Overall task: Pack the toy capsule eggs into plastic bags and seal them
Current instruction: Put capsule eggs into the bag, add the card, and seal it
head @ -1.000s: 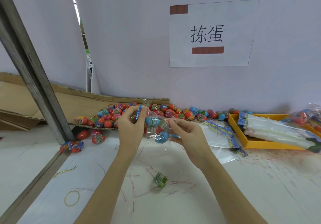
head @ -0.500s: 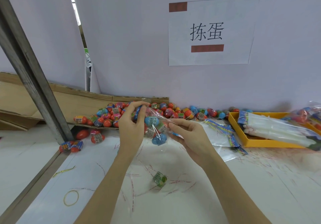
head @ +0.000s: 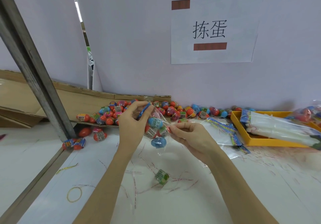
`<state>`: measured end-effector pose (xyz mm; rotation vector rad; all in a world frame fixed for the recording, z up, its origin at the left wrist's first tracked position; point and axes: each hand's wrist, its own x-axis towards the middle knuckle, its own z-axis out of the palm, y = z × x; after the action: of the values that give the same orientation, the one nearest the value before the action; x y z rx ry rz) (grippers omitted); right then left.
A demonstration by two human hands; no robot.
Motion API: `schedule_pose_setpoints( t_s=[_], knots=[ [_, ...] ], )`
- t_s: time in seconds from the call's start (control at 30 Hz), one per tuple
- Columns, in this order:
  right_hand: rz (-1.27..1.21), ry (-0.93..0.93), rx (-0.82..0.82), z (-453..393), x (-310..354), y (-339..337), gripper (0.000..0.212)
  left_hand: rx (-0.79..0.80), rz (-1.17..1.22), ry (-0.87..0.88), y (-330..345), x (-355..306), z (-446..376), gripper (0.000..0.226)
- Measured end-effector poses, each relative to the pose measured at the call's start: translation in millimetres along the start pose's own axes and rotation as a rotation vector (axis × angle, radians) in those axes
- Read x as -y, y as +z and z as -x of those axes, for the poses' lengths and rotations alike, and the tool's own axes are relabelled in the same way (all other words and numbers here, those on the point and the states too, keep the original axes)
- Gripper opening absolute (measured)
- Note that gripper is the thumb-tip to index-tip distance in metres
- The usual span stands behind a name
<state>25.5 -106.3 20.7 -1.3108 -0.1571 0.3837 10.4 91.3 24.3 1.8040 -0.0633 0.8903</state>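
The clear plastic bag (head: 157,128) is bulging with blue and orange eggs. The left hand (head: 132,123) is pinching its blue header; the right hand (head: 188,137) fingers are pinching its side.

**Work corner: pale wall, white table**

Wall (head: 139,41) pale lilac-white, flat, evenly lit, no hard shadows. Paper sign (head: 215,28) taped to it, two black characters, brown bar above and below. Narrow vertical gap (head: 81,15) between wall panels at left, bright strip light visible through it. Grey metal post (head: 33,64) leans diagonally across the left side, foot meeting a metal rail (head: 34,180) that runs along the table. Table (head: 225,197) white, marked with thin red scribbles. Flattened brown cardboard (head: 20,98) lies against the wall base at left.
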Motion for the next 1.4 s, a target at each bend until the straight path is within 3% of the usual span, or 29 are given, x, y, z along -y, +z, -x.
schedule_pose_setpoints(
  t_s=[0.17, 0.3, 0.4, 0.6, 0.73, 0.83, 0.97, 1.1, 1.17, 1.27, 1.33, 1.4],
  knots=[
    [-0.051, 0.006, 0.025, 1, -2, 0, 0.007, 0.049, 0.041, -0.04, -3, -1, -1, 0.013],
    [-0.2, 0.053, 0.016, 0, 0, 0, 0.034, 0.089, 0.053, -0.083, 5, -1, 4, 0.006],
    [-0.155, 0.104, -0.026, 0, -3, 4, 0.041, 0.067, 0.03, -0.069, 13, -1, 8, 0.005],
    [-0.239, 0.012, -0.123, 3, -3, 7, 0.029, 0.037, -0.057, 0.03, 15, 4, 7, 0.013],
    [-0.297, -0.001, -0.133, 0, -3, 6, 0.03, 0.042, -0.012, 0.018, 15, 6, 7, 0.005],
    [-0.338, 0.075, -0.065, 0, 2, -1, 0.045, -0.041, -0.001, -0.047, 13, 6, 7, 0.008],
    [-0.142, 0.012, 0.08, 2, -1, 2, 0.039, -0.079, 0.045, -0.134, 15, 3, 9, 0.012],
    [-0.082, -0.088, -0.049, 3, -3, 7, 0.031, -0.078, 0.1, -0.235, 16, 3, 8, 0.011],
    [-0.05, -0.112, -0.051, 3, -2, 6, 0.026, -0.024, 0.212, -0.357, 13, 1, 5, 0.011],
    [0.015, -0.152, -0.034, 4, 0, 7, 0.023, 0.22, 0.32, -0.514, 7, -4, 1, 0.028],
    [0.078, -0.184, -0.054, 5, 2, 8, 0.024, 0.358, 0.346, -0.538, 6, -5, 3, 0.031],
    [0.128, -0.224, -0.106, 6, 2, 8, 0.03, 0.374, 0.364, -0.523, 7, -5, 6, 0.028]
  ],
)
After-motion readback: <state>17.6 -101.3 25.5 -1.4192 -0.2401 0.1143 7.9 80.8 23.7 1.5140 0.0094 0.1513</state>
